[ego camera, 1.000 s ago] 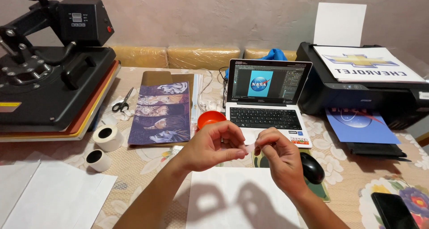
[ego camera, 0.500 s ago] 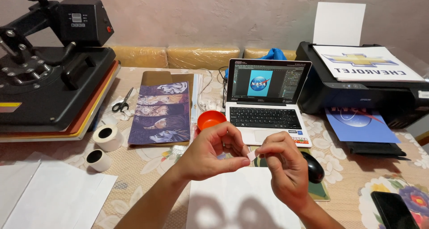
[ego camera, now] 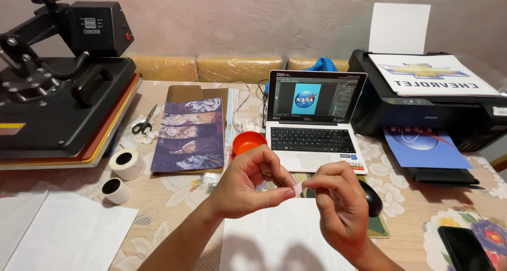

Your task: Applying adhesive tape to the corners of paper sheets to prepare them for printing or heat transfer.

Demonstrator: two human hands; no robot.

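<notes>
- Head view showed both hands raised above the near edge of the table [ego camera: 174,197], fingertips meeting in front of the laptop [ego camera: 312,124].
- Left hand [ego camera: 248,184] was curled, thumb and forefinger closed on 1 end of a small pale strip [ego camera: 298,188], which looked like a bit of tape.
- Right hand [ego camera: 338,207] was also closed in a pinch, holding the strip's other end, so the strip lay directly between the 2 hands, touching both and clear of the table.
- Holding it up off the surface probably kept the strip from sticking or creasing against anything; that is a judgement only.
- White sheet [ego camera: 280,239] lay directly below the hands at the near edge, likely placed there to be within easy reach.
- 2 tape rolls [ego camera: 125,162] sat toward the left edge, beside the heat press [ego camera: 58,102], near but not touching the left forearm.
- Scissors [ego camera: 143,123] lay just beside the press, next to a long printed strip of pictures [ego camera: 190,133].
- Orange bowl [ego camera: 248,141] stood just beyond the left hand; a black mouse [ego camera: 371,198] lay just beside the right hand.
- Printer [ego camera: 433,102] occupied the far right corner, with a blue print [ego camera: 422,147] in its tray.
- Dark phone [ego camera: 465,247] rested at the near right corner.
</notes>
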